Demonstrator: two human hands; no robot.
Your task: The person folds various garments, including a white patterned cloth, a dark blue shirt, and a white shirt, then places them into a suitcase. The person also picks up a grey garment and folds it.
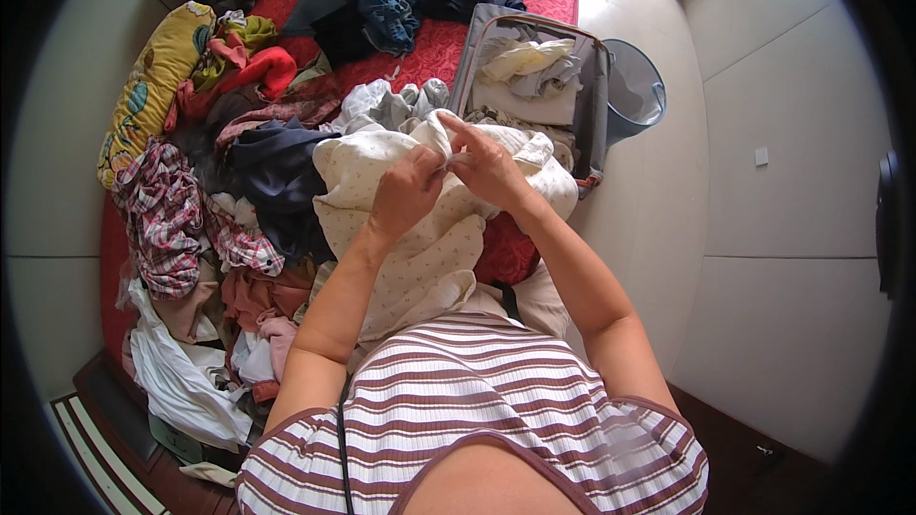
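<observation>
A cream cloth garment [429, 236] with a small print lies spread in front of me, over the edge of the red mattress [422, 57]. My left hand [409, 189] pinches its upper part, fingertips closed on the fabric. Close beside it, my right hand [486, 161] grips the same part between thumb and fingers, the index finger stretched along a raised fold. The fingertips of both hands nearly meet at a thin white strip or gathered bit of cloth. Which part of the garment this is, I cannot tell.
An open grey suitcase [605, 100] with folded clothes stands at the upper right, a blue bin [633, 86] beside it. Left lie a navy garment [279, 172], a plaid shirt [161, 214], a white garment [179, 379] and a yellow floral pillow [154, 79]. Jeans [386, 0] lie farther back.
</observation>
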